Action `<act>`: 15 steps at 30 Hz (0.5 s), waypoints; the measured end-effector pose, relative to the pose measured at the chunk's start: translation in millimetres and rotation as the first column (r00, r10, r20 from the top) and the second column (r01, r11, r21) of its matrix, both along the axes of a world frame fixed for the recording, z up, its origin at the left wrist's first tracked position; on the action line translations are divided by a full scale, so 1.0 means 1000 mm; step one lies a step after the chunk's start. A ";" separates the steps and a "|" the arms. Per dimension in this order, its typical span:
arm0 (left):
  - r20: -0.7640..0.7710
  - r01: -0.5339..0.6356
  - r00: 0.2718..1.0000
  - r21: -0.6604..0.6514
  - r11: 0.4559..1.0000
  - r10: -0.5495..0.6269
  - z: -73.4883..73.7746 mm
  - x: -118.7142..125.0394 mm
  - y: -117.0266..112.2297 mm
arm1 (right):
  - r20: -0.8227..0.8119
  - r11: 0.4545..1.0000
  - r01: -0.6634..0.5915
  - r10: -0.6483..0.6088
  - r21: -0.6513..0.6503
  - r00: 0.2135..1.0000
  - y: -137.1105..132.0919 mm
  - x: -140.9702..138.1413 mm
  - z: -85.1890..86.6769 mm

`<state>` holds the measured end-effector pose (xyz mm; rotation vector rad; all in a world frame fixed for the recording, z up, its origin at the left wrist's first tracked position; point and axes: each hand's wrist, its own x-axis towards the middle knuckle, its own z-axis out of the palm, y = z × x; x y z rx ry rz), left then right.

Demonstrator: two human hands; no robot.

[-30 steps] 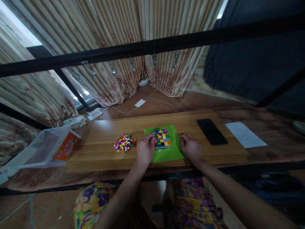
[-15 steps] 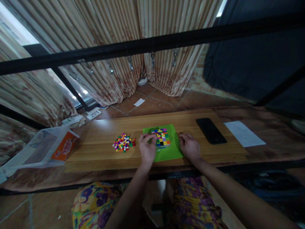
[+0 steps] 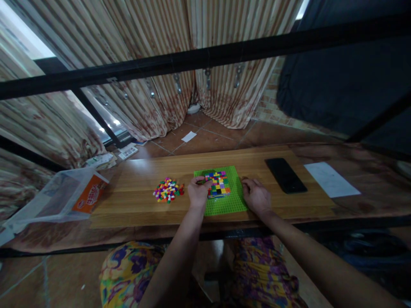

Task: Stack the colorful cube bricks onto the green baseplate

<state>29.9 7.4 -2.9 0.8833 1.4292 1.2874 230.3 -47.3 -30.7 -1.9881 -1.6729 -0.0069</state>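
Baseplate: moulded plastic, studded rather than smooth;
Loose bricks: hard plastic, bright-faced; finer finish too small to tell;
Built bricks: the same hard-looking plastic;
Board: wood-grained, smooth — with a pale sheen towards its far left corner;
Black slab: smooth-faced, dark;
Sheet: thin, matt paper;
Bin: see-through plastic, lightly glossy;
Curtains: pleated cloth, matt;
Rail: dull, apparently metal — hooks below it shinier, metallic;
Wall: rough, brick-patterned;
Trousers: soft, printed cloth.
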 end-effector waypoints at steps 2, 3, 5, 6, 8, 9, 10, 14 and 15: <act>0.005 0.004 1.000 0.000 1.000 -0.004 0.003 0.000 0.001 | -0.005 1.000 -0.005 0.005 0.003 1.000 0.000 0.000 0.000; 0.008 0.007 1.000 0.002 1.000 -0.007 0.004 0.000 0.001 | -0.007 1.000 -0.010 0.010 0.005 1.000 0.000 0.000 0.000; 0.011 0.011 1.000 0.005 1.000 -0.011 0.005 0.001 0.001 | -0.007 1.000 -0.014 0.014 0.005 1.000 0.000 0.000 -0.001; 0.012 0.012 1.000 0.003 1.000 -0.012 0.005 0.001 0.002 | -0.003 1.000 -0.009 0.009 0.002 1.000 0.001 0.000 -0.001; 0.016 0.016 1.000 -0.011 1.000 -0.016 0.004 0.002 0.004 | 0.012 1.000 0.003 -0.003 -0.005 1.000 0.001 0.000 -0.002; 0.018 0.017 1.000 -0.021 1.000 -0.017 0.004 0.002 0.005 | 0.019 1.000 0.006 -0.006 -0.007 1.000 0.001 0.000 -0.003; 0.016 0.016 1.000 -0.033 0.999 -0.016 0.004 0.003 0.006 | 0.025 1.000 0.007 -0.007 -0.005 1.000 0.001 0.000 -0.003; 0.005 0.000 1.000 -0.065 0.998 0.000 0.007 0.004 0.009 | 0.025 1.000 -0.006 0.006 0.010 1.000 0.000 0.001 -0.005; 0.010 0.001 1.000 -0.065 0.998 -0.001 0.009 0.005 0.008 | 0.026 1.000 -0.006 0.005 0.010 1.000 0.000 0.001 -0.005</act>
